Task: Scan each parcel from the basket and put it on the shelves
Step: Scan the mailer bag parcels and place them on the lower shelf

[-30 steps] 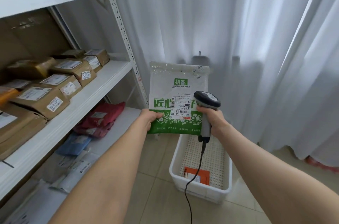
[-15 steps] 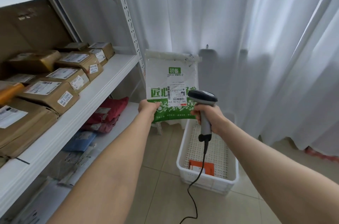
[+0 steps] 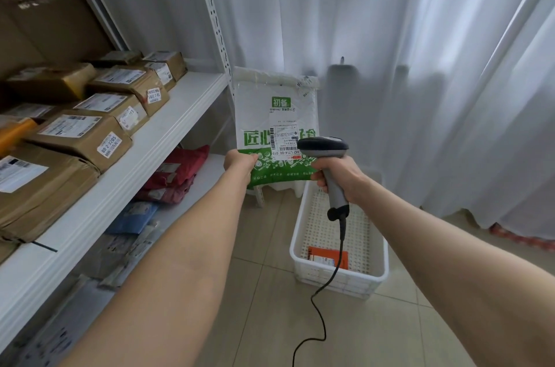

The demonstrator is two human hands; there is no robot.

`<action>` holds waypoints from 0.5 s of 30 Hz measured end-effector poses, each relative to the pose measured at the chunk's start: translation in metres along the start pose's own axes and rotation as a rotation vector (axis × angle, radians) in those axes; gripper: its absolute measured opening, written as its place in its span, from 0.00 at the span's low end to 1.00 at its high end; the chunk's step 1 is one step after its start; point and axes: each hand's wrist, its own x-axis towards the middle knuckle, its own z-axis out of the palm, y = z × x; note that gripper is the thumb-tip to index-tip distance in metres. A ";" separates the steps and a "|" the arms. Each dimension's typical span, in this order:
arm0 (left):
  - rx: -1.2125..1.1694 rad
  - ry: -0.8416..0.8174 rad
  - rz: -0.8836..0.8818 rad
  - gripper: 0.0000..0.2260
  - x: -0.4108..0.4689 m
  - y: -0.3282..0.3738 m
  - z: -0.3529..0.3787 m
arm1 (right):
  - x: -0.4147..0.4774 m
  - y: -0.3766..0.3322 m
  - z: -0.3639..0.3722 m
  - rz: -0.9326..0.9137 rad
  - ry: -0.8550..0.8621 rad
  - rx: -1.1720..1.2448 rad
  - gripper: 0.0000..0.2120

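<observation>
One parcel is being scanned: a flat white-and-green mailer bag (image 3: 276, 114), held upright in the air just right of the shelving post and above the far end of the basket (image 3: 360, 279). The left hand (image 3: 240, 163) pinches its lower left corner, thumb on the printed face and fingers behind. The right hand (image 3: 339, 177) is wrapped round the handle of a grey scanner (image 3: 324, 145), whose head sits just in front of the shipping label (image 3: 283, 141), partly covering the label's right edge.

The scan looks to be the step in hand. The bag hangs from a single corner, so it could sag or twist and turn the barcode away from the scanner. The head is also close enough that it may miss the barcode. The cable (image 3: 330, 282) trails down across the basket and could snag its rim when the arm swings towards the shelves (image 3: 120, 186).

One orange parcel (image 3: 324, 257) lies in the near end of the white perforated basket, which stands on a pale tiled floor (image 3: 264, 321). To the left, the middle shelf holds labelled cardboard boxes (image 3: 81, 138). The shelf below holds red bags (image 3: 177, 171) and other soft packets. A white curtain (image 3: 390, 36) closes the far side.
</observation>
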 end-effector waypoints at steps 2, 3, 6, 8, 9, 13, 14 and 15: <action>-0.002 0.001 -0.003 0.06 0.000 0.000 0.000 | 0.000 -0.001 -0.001 0.005 -0.004 -0.018 0.03; -0.003 0.001 -0.004 0.07 0.001 -0.001 0.000 | 0.000 -0.002 -0.001 0.008 -0.004 -0.026 0.02; -0.004 0.008 -0.002 0.10 0.001 -0.002 0.000 | 0.002 -0.005 -0.002 0.019 0.000 -0.052 0.03; -0.004 0.016 0.002 0.10 0.002 -0.001 -0.001 | 0.001 -0.007 -0.004 0.023 -0.010 -0.072 0.03; -0.003 0.021 0.005 0.09 0.002 -0.001 -0.001 | 0.001 -0.007 -0.004 0.026 -0.017 -0.079 0.03; 0.005 0.047 0.009 0.09 0.004 0.000 -0.002 | -0.001 -0.010 -0.006 0.044 -0.025 -0.076 0.04; 0.008 0.052 0.010 0.09 0.004 0.000 -0.002 | -0.002 -0.011 -0.006 0.045 -0.026 -0.072 0.03; 0.011 0.057 0.010 0.09 0.005 0.000 -0.003 | -0.002 -0.011 -0.006 0.045 -0.028 -0.069 0.03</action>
